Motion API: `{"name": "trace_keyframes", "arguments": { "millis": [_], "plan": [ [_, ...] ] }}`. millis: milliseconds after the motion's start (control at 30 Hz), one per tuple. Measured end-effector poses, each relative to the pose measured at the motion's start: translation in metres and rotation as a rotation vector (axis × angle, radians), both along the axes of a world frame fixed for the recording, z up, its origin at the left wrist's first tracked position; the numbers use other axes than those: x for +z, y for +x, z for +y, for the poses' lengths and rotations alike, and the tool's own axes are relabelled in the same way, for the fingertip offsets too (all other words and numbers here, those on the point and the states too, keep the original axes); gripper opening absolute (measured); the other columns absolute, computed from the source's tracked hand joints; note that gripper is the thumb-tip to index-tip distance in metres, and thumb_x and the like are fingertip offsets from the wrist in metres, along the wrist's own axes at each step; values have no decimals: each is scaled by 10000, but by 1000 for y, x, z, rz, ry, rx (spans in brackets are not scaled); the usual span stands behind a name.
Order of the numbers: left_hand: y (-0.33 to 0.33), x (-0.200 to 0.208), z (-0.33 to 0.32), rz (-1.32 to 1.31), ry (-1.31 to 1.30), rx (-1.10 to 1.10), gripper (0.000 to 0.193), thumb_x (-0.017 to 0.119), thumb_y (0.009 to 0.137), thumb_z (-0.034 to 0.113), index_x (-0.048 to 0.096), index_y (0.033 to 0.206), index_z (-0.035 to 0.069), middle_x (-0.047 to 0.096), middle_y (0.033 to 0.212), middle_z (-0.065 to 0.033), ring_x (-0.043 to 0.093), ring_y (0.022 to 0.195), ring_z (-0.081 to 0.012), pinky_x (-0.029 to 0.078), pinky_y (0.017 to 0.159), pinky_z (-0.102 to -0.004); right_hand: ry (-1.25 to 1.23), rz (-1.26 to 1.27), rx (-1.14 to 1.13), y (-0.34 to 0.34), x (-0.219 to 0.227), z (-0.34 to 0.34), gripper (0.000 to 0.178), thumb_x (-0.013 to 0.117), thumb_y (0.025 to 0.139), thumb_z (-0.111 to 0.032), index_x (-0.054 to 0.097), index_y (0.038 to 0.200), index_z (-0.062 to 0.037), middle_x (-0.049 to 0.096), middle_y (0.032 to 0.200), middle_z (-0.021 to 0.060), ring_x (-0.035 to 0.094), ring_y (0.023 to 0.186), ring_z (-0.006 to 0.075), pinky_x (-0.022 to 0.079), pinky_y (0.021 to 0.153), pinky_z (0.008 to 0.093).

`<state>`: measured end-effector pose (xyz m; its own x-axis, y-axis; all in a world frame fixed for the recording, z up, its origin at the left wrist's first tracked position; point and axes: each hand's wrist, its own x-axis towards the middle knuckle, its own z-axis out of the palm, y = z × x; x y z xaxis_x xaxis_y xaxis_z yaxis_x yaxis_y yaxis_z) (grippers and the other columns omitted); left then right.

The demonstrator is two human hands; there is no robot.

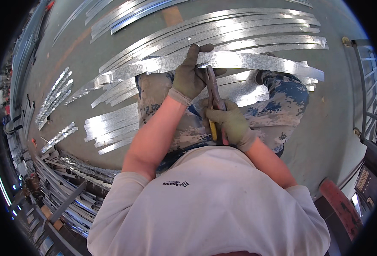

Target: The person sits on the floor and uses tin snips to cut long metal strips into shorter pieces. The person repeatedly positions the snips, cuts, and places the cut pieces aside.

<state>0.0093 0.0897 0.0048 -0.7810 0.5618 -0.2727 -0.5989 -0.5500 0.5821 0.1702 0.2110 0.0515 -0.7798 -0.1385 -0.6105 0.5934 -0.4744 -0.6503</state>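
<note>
Silvery, mottled strip (pixel 244 60), long and flat, is extending crosswise over camouflage trousers (pixel 284 96), with the gloved left hand (pixel 189 77) gripping it. The gloved right hand (pixel 231 121) is clasping yellow-and-red-handled snips (pixel 214 88), their tips positioned at the strip's near edge.

Our left forearm (pixel 156 128) reaches forward and angles inward; the left hand (pixel 186 80), gloved, is raised farther out, its fingers (pixel 192 54) bent over in a grip. Our right forearm (pixel 268 161) slants inward too, nearer the body, and the right hand (pixel 233 121), also gloved, is curled into a closed grasp.
</note>
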Motion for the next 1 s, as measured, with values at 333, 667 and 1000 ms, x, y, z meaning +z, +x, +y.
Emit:
{"name": "trace_keyframes", "arguments": {
  "millis": [333,667,1000],
  "plan": [
    [-7,6,2,-37,-10,-44,568,500,1178,540,577,1513,88,692,1354,-173,772,1132,-394,670,969,-515,-576,21,-53,-4,-2,6,416,683,1044,-141,669,1439,-11,764,1157,113,762,991,268,623,878,428],
    [-6,4,3,-79,-68,-45,516,500,1184,522,621,1465,106,753,1176,-203,801,993,-382,679,894,-478,-328,-5,59,0,-15,22,529,706,1065,-134,589,1567,-14,769,1334,145,772,1155,278,623,990,426],
    [-7,2,4,-39,24,29,500,520,1187,469,657,1396,36,691,1118,-137,786,937,-315,699,985,-517,-162,-88,-40,13,3,48,479,752,1047,-129,628,1501,-38,790,1241,105,764,1074,231,645,875,400]
  ]
}}
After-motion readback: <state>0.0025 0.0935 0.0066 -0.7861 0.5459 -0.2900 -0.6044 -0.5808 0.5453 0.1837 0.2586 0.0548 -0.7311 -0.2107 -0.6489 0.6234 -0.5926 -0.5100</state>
